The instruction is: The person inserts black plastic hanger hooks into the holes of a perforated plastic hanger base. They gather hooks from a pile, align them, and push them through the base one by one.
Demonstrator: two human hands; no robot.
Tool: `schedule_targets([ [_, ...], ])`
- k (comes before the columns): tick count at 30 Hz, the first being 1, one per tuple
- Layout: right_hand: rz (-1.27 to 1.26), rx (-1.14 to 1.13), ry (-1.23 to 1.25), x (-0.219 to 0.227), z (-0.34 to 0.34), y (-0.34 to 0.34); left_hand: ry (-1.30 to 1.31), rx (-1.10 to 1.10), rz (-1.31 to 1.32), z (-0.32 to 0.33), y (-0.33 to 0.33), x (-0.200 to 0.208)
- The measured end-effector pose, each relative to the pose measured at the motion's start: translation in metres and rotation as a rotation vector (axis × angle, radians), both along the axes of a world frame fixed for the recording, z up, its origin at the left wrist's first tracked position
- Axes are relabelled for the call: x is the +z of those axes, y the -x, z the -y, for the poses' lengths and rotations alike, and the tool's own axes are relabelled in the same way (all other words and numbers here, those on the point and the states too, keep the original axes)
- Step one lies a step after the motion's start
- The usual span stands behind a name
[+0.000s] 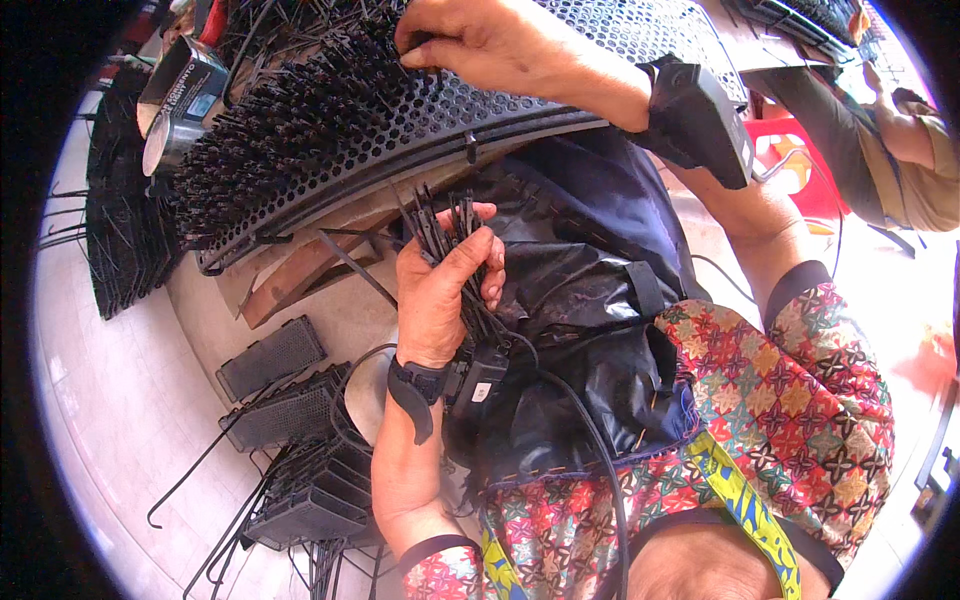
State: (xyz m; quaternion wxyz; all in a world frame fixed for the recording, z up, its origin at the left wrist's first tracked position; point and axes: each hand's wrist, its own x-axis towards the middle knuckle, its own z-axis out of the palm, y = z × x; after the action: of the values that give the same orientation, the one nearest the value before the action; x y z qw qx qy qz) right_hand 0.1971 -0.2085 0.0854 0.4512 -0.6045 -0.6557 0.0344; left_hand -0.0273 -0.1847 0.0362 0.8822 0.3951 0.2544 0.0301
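Observation:
My left hand (445,275) is closed around a bundle of thin black plastic strips (433,222), whose ends stick up past the fingers. In front of me lies a black perforated panel (480,135) with rows of round holes. Dense black strips (290,130) stand upright in the holes across its left and middle part. Over the panel, beside the edge of the filled area, my right hand (475,40) has its fingertips pinched together. Whatever lies between them is too small to make out.
Behind the filled area stand a metal can (172,142) and a dark printed box (190,85). Black bristled panels (125,200) are stacked at the left. Black perforated racks (310,490) with long wires sit on the floor. At the right are a red chair (800,165) and another person (910,140).

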Motion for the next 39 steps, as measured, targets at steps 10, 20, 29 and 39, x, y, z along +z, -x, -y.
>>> schedule_targets([
  [10, 0.217, -0.002, -0.127, -0.001, -0.012, 0.005, -0.002, -0.011, 0.044, 0.0, 0.0, -0.003],
  [20, 0.474, -0.127, -0.122, -0.018, -0.02, 0.001, 0.007, -0.01, 0.05, 0.001, -0.002, -0.003],
  [29, 0.419, -0.284, -0.043, -0.022, -0.002, 0.008, 0.07, -0.007, 0.059, -0.002, -0.002, 0.001],
  [39, 0.459, -0.203, -0.089, -0.017, -0.02, 0.0, 0.099, -0.027, 0.151, -0.002, -0.003, -0.002],
])
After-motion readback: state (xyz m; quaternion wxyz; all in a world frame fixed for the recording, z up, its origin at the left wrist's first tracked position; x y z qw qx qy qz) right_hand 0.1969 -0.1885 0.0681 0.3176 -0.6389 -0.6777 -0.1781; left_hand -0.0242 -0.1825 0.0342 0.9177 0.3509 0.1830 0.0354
